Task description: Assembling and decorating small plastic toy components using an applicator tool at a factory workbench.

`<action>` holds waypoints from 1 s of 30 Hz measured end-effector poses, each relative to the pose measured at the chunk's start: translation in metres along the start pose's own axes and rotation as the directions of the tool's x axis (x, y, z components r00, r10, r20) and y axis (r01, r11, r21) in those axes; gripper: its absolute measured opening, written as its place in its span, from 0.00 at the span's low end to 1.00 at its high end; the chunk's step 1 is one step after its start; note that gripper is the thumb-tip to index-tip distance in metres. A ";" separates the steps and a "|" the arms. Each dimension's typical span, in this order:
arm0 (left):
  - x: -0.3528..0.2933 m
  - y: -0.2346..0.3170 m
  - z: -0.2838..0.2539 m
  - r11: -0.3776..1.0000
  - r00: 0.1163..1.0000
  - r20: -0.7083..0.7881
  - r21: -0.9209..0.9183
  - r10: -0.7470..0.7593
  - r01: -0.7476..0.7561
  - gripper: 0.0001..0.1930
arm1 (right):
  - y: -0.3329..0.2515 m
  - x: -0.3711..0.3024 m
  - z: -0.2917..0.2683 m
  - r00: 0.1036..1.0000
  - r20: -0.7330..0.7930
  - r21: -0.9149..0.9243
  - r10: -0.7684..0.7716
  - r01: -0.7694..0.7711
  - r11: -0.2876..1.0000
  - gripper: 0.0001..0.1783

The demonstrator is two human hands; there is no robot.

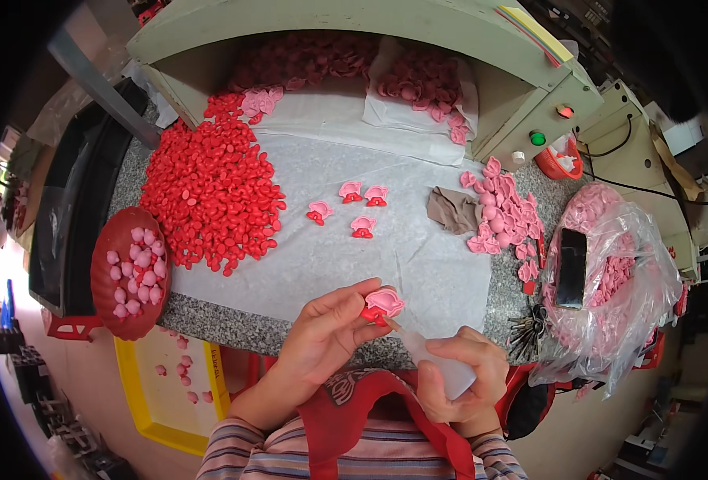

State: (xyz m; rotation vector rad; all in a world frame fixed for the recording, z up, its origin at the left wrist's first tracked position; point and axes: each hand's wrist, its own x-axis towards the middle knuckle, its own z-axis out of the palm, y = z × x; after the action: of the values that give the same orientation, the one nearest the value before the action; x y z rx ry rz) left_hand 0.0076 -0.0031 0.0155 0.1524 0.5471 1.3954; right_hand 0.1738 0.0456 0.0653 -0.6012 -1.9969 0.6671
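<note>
Within our left hand (322,332) we pinch a pink-and-red piece (385,301); just right of it, our right hand (472,372) grips a squeeze bottle (455,377), nozzle (395,325) at the piece's red base.

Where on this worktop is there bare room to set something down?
The white sheet is bare between the four red-and-pink pieces and the left hand, and between the grey-brown cloth and the right hand. It is crowded at left under the red pile, and at right with pink parts and a clear bag.
</note>
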 end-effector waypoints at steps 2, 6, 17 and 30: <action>-0.001 0.000 0.001 1.000 1.000 -0.012 0.003 -0.003 0.003 0.18 | 0.000 0.001 0.002 1.000 -0.001 0.002 -0.003 0.003 1.000 0.14; -0.001 0.000 0.000 1.000 1.000 -0.020 0.013 -0.007 0.007 0.17 | 0.000 0.001 0.002 1.000 0.000 0.004 0.008 -0.008 1.000 0.14; -0.002 -0.001 0.001 1.000 0.999 -0.032 -0.014 -0.017 0.017 0.17 | 0.002 0.002 0.004 1.000 -0.003 0.001 -0.009 0.009 1.000 0.13; -0.003 0.000 0.002 0.999 0.999 -0.035 -0.036 -0.037 0.036 0.18 | -0.001 0.004 0.002 1.000 0.022 -0.024 -0.014 0.015 1.000 0.16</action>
State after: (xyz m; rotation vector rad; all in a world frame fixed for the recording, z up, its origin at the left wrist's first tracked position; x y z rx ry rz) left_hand 0.0079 -0.0052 0.0177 0.0883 0.5524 1.3734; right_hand 0.1703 0.0468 0.0680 -0.5955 -2.0304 0.6437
